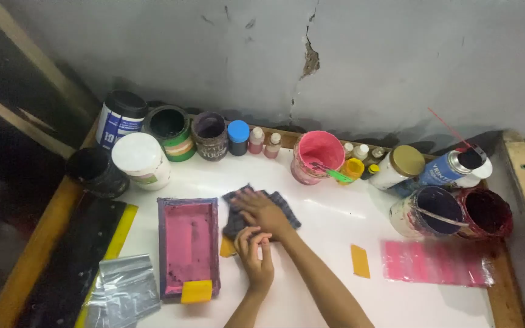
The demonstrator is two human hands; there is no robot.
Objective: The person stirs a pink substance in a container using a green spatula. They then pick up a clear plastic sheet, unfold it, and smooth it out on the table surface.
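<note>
Lying left of the hands, the pink-inked frame (188, 246) is carrying one yellow scraper (197, 291). The left hand (255, 250) is curled loosely — clenched on nothing visible — beside the right hand (264, 209), fingers flat, pressing the dark cloth (284, 206) at the worktop (329, 291) centre. A wide wipe could smear ink. Two more scrapers, three open paint pots rightward.

Pink-stained screen frame (188, 246) lies on my bench (323, 291), a yellow scraper (196, 292) on its near end. Paint jars along the wall; pink plastic sheet (435, 262) far right.
</note>
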